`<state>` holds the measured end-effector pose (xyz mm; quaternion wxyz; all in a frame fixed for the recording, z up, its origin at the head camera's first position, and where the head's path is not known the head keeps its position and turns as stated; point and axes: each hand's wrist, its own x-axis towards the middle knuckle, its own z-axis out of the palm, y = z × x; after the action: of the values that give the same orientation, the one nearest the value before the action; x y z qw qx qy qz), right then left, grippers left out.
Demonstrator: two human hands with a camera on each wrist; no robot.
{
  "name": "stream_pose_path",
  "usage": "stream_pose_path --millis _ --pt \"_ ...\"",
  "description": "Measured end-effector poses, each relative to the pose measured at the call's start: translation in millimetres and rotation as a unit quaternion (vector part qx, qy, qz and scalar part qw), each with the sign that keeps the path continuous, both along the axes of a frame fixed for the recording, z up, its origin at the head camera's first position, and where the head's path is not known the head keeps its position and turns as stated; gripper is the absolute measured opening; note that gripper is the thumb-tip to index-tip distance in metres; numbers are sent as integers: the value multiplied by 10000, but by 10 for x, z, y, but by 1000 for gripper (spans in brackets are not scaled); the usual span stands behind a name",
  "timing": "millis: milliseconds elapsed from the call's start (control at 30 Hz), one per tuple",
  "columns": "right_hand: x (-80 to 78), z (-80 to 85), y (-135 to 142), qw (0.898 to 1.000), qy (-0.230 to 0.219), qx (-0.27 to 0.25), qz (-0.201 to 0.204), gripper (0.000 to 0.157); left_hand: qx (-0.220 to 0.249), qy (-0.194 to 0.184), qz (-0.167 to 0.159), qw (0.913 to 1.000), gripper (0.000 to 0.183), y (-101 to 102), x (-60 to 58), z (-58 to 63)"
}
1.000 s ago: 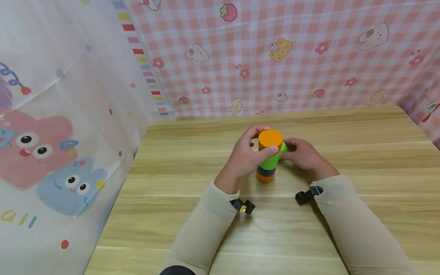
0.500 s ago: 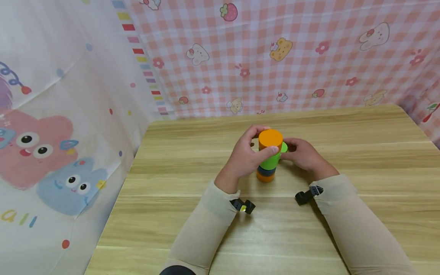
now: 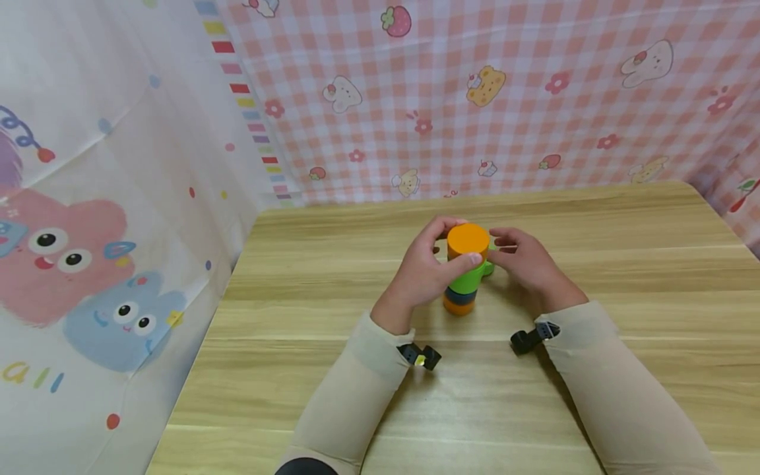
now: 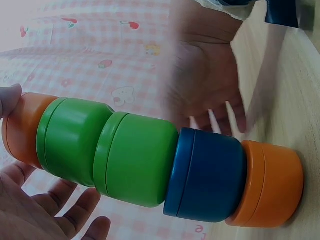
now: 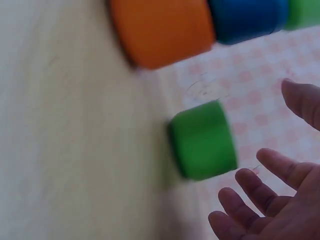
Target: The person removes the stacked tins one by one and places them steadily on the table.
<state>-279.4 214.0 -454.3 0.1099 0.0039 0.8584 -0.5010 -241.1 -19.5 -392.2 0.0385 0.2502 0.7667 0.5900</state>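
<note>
An upright tower of small round jars stands on the table, stacked orange, blue, green, green and orange from bottom to top. My left hand grips the tower near its top orange jar, thumb in front and fingers behind. In the left wrist view the blue jar and lower orange jar show plainly. A separate green jar stands on the table just behind and right of the tower. My right hand is beside it, fingers extended and apart from it in the right wrist view.
The wooden table stretches around the tower. A pink checked cloth hangs behind its far edge, and a white printed cloth hangs at the left. Each wrist wears a small black camera.
My right hand has let go of the separate green jar and risen slightly, its fingers spreading. The left hand and the tower have stayed in place.
</note>
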Motion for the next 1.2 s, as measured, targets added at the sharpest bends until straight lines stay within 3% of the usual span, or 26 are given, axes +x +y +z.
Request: stream_pose_path --millis 267,500,867,1200 --pt "145 339 -93 9968 565 -435 -357 60 25 4 16 10000 48 11 9 8" --pt "325 582 -183 9920 949 -683 -481 62 -54 58 114 9999 48 3 10 10" --pt "527 769 -249 9813 1613 -986 -350 54 -168 55 65 9998 50 -8 4 23" --pt "639 872 -291 9770 1796 -1118 -271 47 -226 -109 56 9997 55 -16 26 63"
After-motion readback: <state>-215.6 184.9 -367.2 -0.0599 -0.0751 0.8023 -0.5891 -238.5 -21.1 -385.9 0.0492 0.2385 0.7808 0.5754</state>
